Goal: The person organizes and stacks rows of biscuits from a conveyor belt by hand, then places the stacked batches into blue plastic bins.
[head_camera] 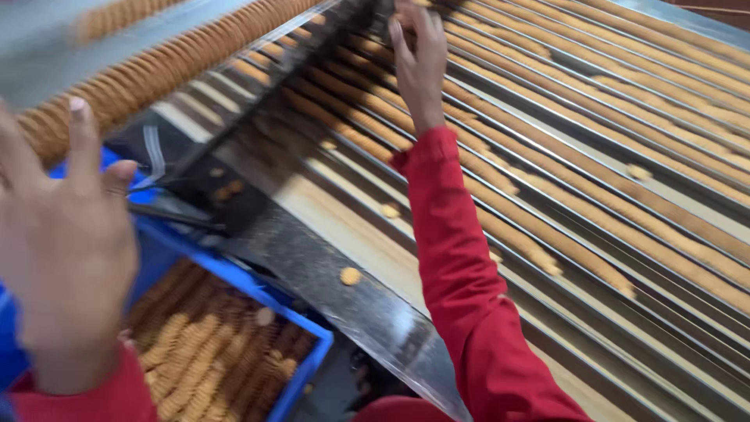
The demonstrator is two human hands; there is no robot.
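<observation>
While right hand reaches, biscuit rows, blue crate

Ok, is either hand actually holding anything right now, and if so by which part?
Nothing is held. The left hand is raised open above the blue crate; the right hand reaches over the biscuit rows, fingers spread.

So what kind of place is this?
Most likely a biscuit factory line: long rows of round tan biscuits run down metal channels, a blue plastic crate holds stacked biscuits, and the right hand reaches over the rows.
</observation>
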